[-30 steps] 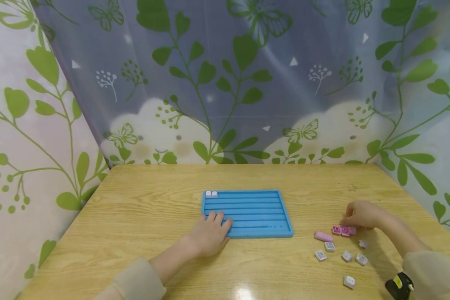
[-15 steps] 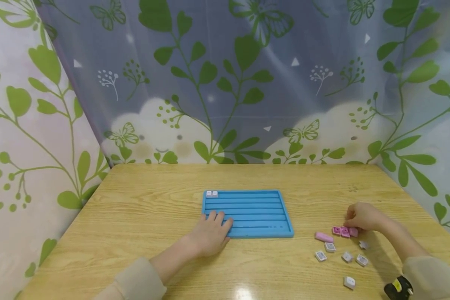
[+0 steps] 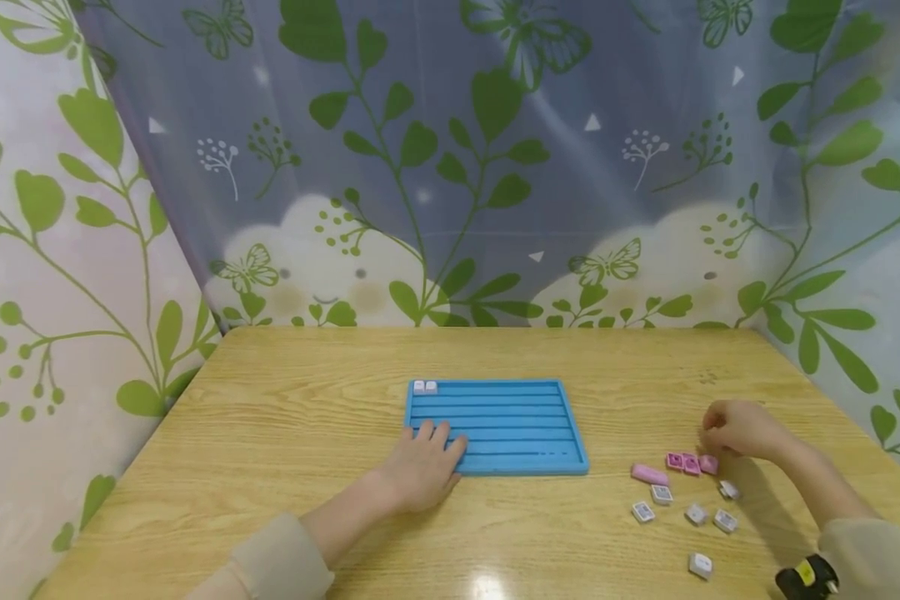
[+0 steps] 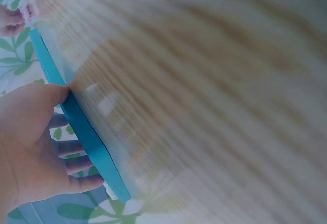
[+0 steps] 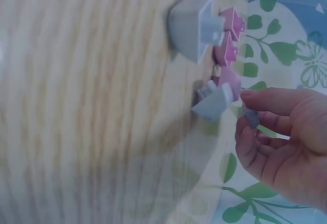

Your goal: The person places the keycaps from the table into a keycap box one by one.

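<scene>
My left hand (image 3: 422,472) rests on the front left corner of a blue ridged tray (image 3: 495,422), its thumb at the near edge and fingers lying over the tray. In the left wrist view, the thumb touches the tray's side (image 4: 86,129). Two white keycaps (image 3: 425,387) sit in the tray's back left corner. My right hand (image 3: 742,429) is just above the table, behind a row of pink keycaps (image 3: 691,464). In the right wrist view, thumb and fingers pinch a small greyish-white keycap (image 5: 250,116), partly hidden by the fingers.
A long pink keycap (image 3: 649,475) and several loose white keycaps (image 3: 695,514) lie on the wooden table (image 3: 307,392) to the tray's right. A black device (image 3: 807,577) is by the right sleeve. Leaf-patterned curtains (image 3: 457,167) stand behind and at the sides.
My right hand has drawn slightly right, off the pink keycaps, uncovering the rightmost one. The left hand and the tray have stayed put.
</scene>
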Demonstrator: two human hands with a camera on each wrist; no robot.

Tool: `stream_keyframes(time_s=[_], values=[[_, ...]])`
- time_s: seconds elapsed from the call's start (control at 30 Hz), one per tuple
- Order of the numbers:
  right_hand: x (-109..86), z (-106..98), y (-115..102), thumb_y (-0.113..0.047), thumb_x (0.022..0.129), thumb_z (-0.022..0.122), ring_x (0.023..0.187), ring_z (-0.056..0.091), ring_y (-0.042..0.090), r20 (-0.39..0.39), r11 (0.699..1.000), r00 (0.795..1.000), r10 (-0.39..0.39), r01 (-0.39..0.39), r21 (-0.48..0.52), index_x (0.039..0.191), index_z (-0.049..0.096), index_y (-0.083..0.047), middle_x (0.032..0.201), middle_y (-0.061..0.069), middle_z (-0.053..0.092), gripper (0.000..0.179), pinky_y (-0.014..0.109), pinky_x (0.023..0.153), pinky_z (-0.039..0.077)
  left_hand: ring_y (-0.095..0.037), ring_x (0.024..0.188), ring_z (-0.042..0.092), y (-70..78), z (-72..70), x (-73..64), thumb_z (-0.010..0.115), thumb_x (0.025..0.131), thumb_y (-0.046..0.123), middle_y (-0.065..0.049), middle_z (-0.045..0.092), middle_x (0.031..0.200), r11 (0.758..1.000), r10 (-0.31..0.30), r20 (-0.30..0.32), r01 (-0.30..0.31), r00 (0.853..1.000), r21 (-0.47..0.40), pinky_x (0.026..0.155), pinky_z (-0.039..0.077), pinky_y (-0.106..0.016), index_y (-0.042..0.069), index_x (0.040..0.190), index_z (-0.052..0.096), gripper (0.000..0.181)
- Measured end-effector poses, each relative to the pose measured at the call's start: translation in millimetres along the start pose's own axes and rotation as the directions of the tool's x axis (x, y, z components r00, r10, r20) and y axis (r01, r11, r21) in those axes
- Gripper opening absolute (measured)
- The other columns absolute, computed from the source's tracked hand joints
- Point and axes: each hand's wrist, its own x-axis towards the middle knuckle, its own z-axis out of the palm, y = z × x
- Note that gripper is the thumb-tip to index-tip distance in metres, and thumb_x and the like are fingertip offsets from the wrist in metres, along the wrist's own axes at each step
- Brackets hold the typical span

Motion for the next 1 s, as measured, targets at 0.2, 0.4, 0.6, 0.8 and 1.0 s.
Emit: stream_keyframes(time_s=[0.2,0.4,0.6,0.8,1.0], values=[[5.1,0,-9,-0.007,0.077,0.063,0.055,0.049,0.013,-0.031,1.0,0.999,-0.013,0.013,0.004,0.086,0.057,0.004,0.066,0.001,0.053,0.016,0.029,0.052,0.04,-0.032,0.118,0.041,0.7,-0.4,0.0,0.046,0.097,0.036,-0.016,0.044,0.128,1.0,-0.003,0.002,0.003,1.0,-0.007,0.092,0.039,-0.051,0.011,0.135,0.043,0.046],[11.4,6,-23,-0.003,0.076,0.064,0.064,0.057,0.016,-0.062,0.998,0.998,-0.023,0.026,0.056,0.095,0.058,0.011,0.087,0.018,0.061,0.025,0.03,0.055,0.047,-0.033,0.117,0.042,1.0,-1.5,-0.4,0.046,0.097,0.035,-0.017,0.044,0.127,1.0,0.006,-0.01,-0.006,1.0,-0.005,0.091,0.04,-0.051,0.01,0.134,0.043,0.046],[14.3,13,-36,-0.002,0.079,0.065,0.076,0.063,0.027,-0.088,0.995,0.995,-0.05,0.057,0.084,0.099,0.058,0.012,0.09,0.021,0.06,0.026,0.031,0.06,0.051,-0.033,0.117,0.042,1.1,-0.7,0.8,0.046,0.097,0.035,-0.017,0.045,0.127,1.0,0.007,-0.015,-0.007,1.0,-0.001,0.09,0.04,-0.051,0.01,0.134,0.044,0.046],[16.0,17,-50,-0.002,0.082,0.064,0.076,0.063,0.025,-0.076,0.986,0.993,-0.086,0.095,0.137,0.105,0.058,0.013,0.093,0.019,0.059,0.028,0.029,0.059,0.051,-0.032,0.115,0.042,1.3,-1.3,0.2,0.047,0.096,0.036,-0.016,0.045,0.125,1.0,0.006,-0.021,-0.006,1.0,0.012,0.089,0.04,-0.05,0.01,0.134,0.044,0.045],[19.8,23,-59,-0.002,0.082,0.065,0.069,0.062,0.02,-0.072,0.976,0.988,-0.134,0.144,0.165,0.104,0.061,0.009,0.094,0.015,0.06,0.024,0.028,0.056,0.049,-0.032,0.115,0.043,1.4,-0.3,1.0,0.047,0.096,0.036,-0.016,0.045,0.126,1.0,0.013,-0.025,-0.013,1.0,0.015,0.088,0.041,-0.05,0.01,0.134,0.045,0.046]])
